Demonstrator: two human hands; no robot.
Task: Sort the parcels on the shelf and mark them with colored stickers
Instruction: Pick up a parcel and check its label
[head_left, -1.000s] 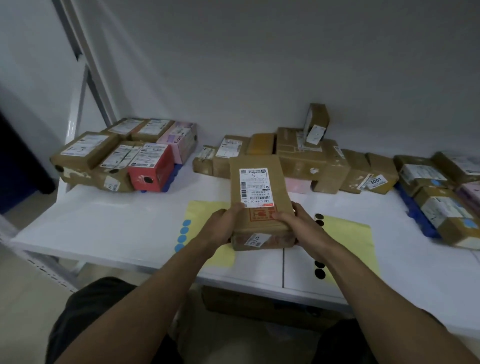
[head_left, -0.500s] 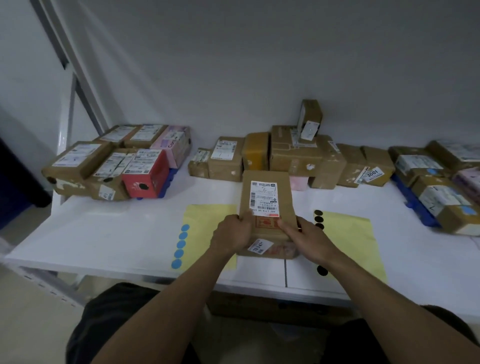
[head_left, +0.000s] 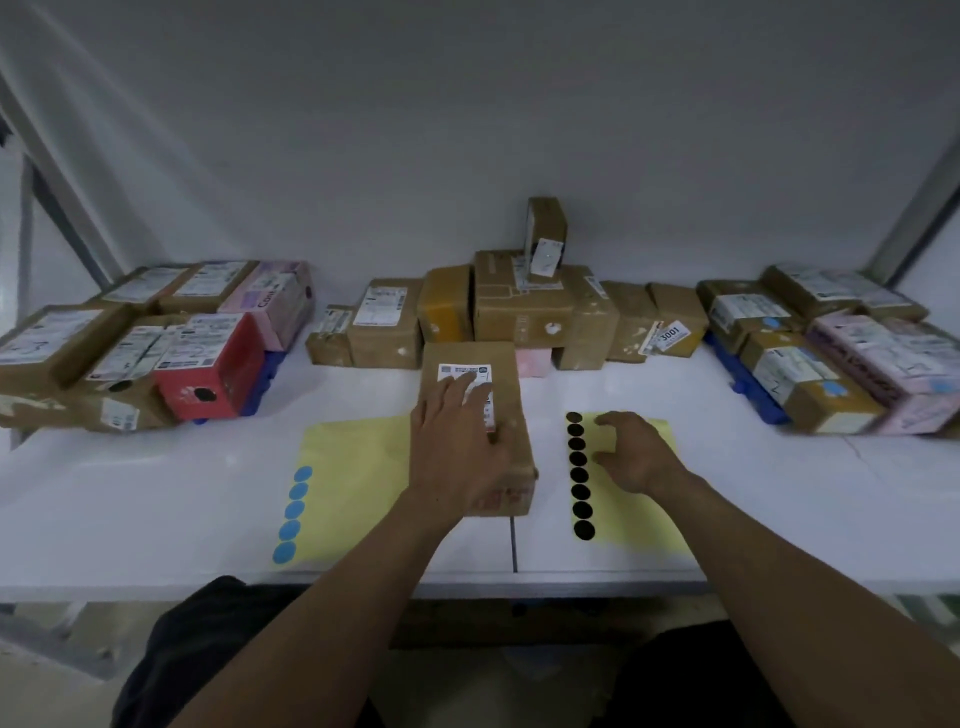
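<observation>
So, head cam, only view. Brown box (head_left: 506, 400) lies flat at frame centre on the white shelf (head_left: 156, 509), between two yellow sheets, w/ its left side over the edge of the left sheet (head_left: 353, 478). Long axis runs bottom-to-top of frame, near edge to back wall. Its white label (head_left: 470, 373) sits on top at the far end; the near short end, w/ red print, faces the person.

Left hand (head_left: 457, 452) lies palm-down on the box top, fingers straight and a bit spread, tips on the label.

Right hand (head_left: 631, 457) is over the right sheet (head_left: 649, 525), fingers loosely curled, just right of the black stickers (head_left: 579, 475). Can't tell if it touches one.

Blue stickers (head_left: 291, 514) run down the left sheet's left edge.

Other parcels: group at mid-left incl. a red box (head_left: 213, 364), pile (head_left: 524, 306) at back centre, group (head_left: 831, 353) at mid-right.
</observation>
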